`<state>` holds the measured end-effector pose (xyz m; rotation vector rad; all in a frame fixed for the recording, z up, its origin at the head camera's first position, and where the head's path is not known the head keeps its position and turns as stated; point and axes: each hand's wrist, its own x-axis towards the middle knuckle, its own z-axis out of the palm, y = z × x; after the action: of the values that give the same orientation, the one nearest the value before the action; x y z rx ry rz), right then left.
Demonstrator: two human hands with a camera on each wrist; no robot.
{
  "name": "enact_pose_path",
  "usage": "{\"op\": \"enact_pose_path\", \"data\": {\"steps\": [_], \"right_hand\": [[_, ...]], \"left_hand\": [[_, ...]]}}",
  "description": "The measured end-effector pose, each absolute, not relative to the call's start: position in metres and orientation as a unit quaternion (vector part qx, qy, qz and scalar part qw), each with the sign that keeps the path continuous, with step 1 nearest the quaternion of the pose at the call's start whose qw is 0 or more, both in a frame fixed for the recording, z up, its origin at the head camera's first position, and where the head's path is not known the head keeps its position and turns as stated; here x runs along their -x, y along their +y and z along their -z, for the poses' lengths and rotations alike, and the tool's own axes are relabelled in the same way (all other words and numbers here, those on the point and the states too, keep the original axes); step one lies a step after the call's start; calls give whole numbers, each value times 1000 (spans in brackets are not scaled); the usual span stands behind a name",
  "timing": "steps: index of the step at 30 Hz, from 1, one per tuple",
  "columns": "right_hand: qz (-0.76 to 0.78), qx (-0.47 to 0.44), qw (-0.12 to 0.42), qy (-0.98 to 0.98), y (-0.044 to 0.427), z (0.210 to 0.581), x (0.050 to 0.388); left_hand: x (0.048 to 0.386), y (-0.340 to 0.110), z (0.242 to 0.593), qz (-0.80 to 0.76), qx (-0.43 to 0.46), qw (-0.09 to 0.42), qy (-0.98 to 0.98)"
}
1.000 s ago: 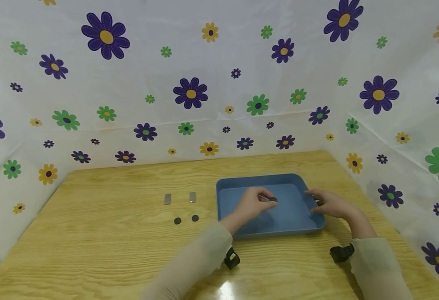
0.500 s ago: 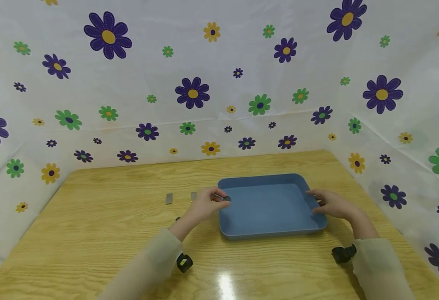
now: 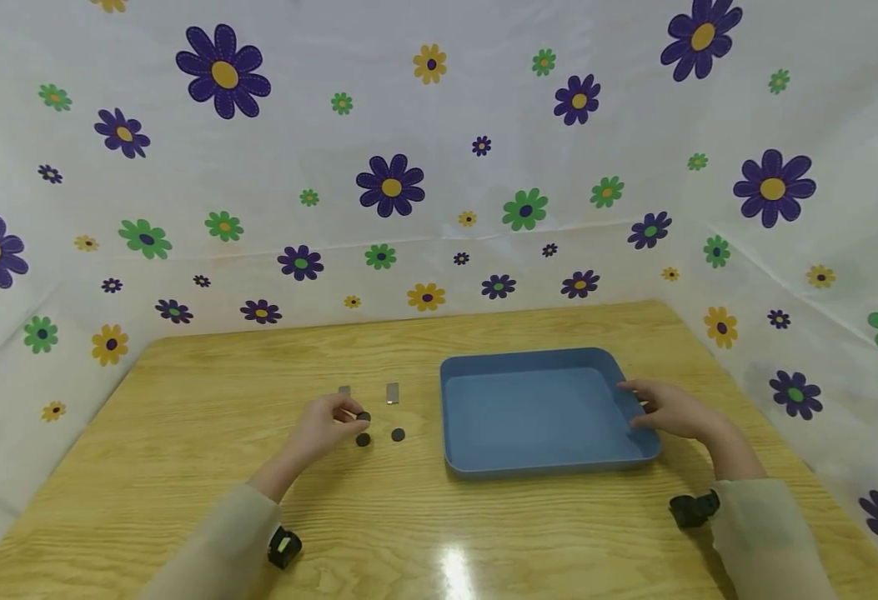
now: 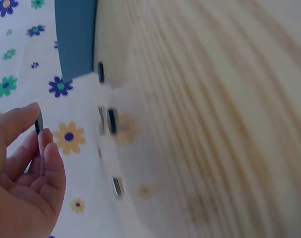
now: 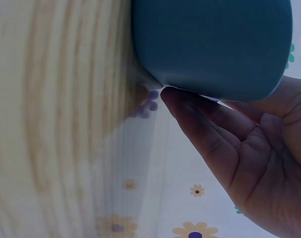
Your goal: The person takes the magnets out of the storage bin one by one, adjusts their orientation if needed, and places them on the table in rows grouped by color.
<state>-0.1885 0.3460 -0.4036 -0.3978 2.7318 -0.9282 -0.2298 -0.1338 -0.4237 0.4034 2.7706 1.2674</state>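
Note:
My left hand [image 3: 322, 429] pinches a small dark round disc [image 3: 364, 417] between thumb and fingertips, above the table. In the left wrist view the held disc [image 4: 39, 123] is seen edge-on, apart from the tabletop. Just below it lies a second dark disc [image 3: 363, 440], with a third disc [image 3: 398, 434] to its right. Behind them are two small flat silvery rectangles, one [image 3: 344, 389] partly hidden by the left hand and one [image 3: 393, 393] fully visible. My right hand [image 3: 671, 408] grips the right wall of a blue tray [image 3: 551, 472]; its fingertips touch the outside.
The tray stands on the right half of a wood-grain table [image 3: 183, 467]. A white flower-printed cloth [image 3: 296, 150] closes off the back and both sides. Each wrist carries a black strapped device, such as the left wrist camera [image 3: 284, 547].
My left hand has moved left from over the tray to beside the loose discs, still pinching its disc. The right hand stays on the tray wall, and the tray keeps its place.

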Motion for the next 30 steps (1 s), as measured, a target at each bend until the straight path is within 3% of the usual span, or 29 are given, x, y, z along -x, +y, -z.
{"op": "enact_pose_path", "data": {"steps": [9, 30], "right_hand": [[317, 132, 116, 932, 347, 403, 188], [322, 133, 119, 930, 348, 405, 190]], "left_hand": [[233, -160, 428, -336, -130, 37, 932], [232, -170, 432, -250, -138, 74, 956]]}}
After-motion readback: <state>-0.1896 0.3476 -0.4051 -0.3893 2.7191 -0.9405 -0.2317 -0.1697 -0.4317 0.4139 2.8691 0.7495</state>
